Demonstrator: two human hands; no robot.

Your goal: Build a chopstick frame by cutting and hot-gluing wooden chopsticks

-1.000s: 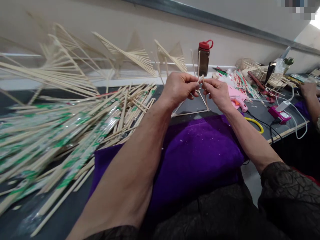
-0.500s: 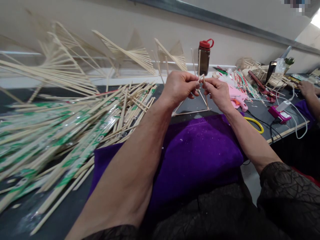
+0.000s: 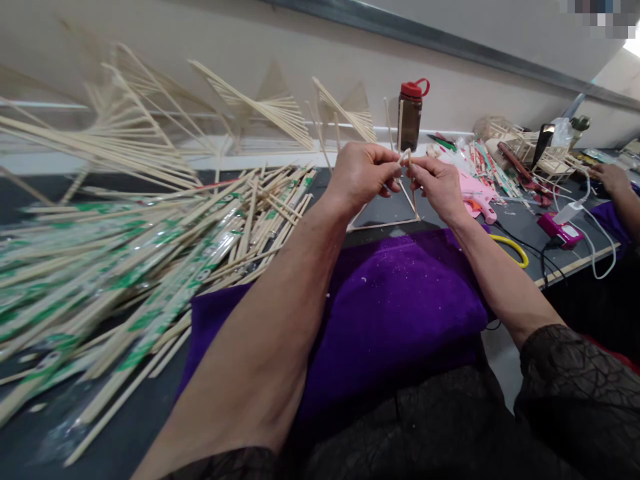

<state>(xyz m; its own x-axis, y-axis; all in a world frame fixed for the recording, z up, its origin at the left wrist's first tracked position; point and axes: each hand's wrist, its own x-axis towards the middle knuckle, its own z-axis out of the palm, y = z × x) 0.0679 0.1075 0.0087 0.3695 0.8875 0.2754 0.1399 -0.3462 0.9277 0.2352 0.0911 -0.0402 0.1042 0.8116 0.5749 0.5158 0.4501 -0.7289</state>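
Observation:
My left hand (image 3: 363, 177) and my right hand (image 3: 437, 183) meet at the top of a small frame of thin wooden sticks (image 3: 385, 225). Fingers of both are pinched on stick ends that lean together at a peak. The frame's base rests on the dark table just beyond a purple cloth (image 3: 395, 300). Part of the frame is hidden behind my left hand. To the left lies a big pile of chopsticks (image 3: 165, 247), many in clear and green wrappers.
Twisted stick models (image 3: 255, 103) stand along the wall. A red-capped bottle (image 3: 410, 117) is behind my hands. Rightward are a pink glue gun (image 3: 483, 205), yellow-handled item (image 3: 513, 248), magenta power block (image 3: 561, 230) with cables, and another person's hand (image 3: 613, 179).
The whole view has shifted very slightly. Both hands keep their pinch at the frame's top. The other person's hand at the right has moved a little.

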